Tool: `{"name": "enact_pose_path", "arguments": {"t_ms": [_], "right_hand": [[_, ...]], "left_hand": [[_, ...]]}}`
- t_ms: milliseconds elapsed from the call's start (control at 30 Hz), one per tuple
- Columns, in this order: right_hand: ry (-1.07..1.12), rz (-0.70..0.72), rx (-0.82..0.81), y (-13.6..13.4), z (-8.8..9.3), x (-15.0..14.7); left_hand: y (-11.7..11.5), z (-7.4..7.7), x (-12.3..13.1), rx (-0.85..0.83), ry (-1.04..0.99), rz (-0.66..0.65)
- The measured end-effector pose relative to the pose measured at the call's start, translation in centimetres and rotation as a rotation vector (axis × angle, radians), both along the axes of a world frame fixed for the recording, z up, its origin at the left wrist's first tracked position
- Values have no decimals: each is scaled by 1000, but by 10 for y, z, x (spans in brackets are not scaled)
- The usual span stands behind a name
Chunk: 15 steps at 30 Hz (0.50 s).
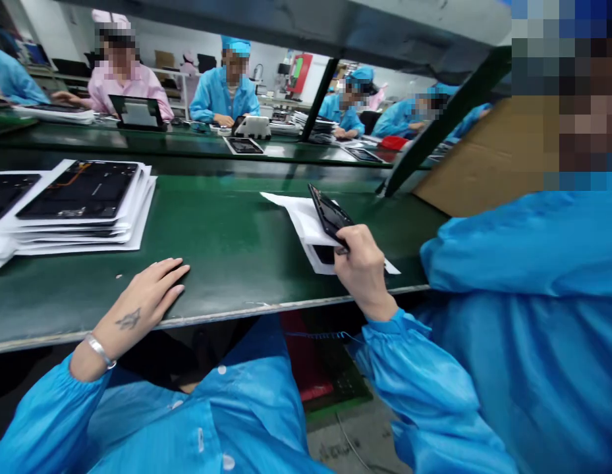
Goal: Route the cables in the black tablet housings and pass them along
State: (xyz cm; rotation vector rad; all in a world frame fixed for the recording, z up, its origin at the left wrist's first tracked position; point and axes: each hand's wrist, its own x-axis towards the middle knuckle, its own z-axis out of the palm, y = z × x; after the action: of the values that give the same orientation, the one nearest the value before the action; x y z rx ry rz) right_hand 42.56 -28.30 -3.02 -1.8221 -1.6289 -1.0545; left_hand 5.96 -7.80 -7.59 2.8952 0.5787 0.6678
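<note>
My right hand (361,266) is closed around the near corner of a black tablet housing (330,212), which is tilted up off the bench. Beneath it lie white sheets (300,217), with another dark panel (323,254) partly showing between them. My left hand (155,289) rests flat on the green bench top near its front edge, fingers extended and holding nothing. To its upper left sits a stack of white sheets (132,230) interleaved with dark panels. A black tablet housing (83,191) with an orange ribbon cable tops that stack.
The green bench (221,230) has a pale front edge. A slanted dark post (429,141) and a cardboard box (488,155) stand at the right. Close on my right is a person in a blue smock (537,316). Several people work across the bench.
</note>
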Motion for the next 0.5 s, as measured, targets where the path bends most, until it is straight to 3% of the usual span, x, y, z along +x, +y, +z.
{"name": "enact_pose_path", "arguments": {"t_ms": [100,200,367,500], "right_hand": [[-72,200,59,16,7,-39],[-133,409,5,33,3,-89],[-105,592,-103,49,-18,-160],[-7,656,-243,47,-27,-180]], "left_hand": [[-3,3,2,-14,-17,9],[-9,7,2,-64,-117,42],[-19,16,-4,-38,-314,345],[-22,17,-8,56,-109,319]]}}
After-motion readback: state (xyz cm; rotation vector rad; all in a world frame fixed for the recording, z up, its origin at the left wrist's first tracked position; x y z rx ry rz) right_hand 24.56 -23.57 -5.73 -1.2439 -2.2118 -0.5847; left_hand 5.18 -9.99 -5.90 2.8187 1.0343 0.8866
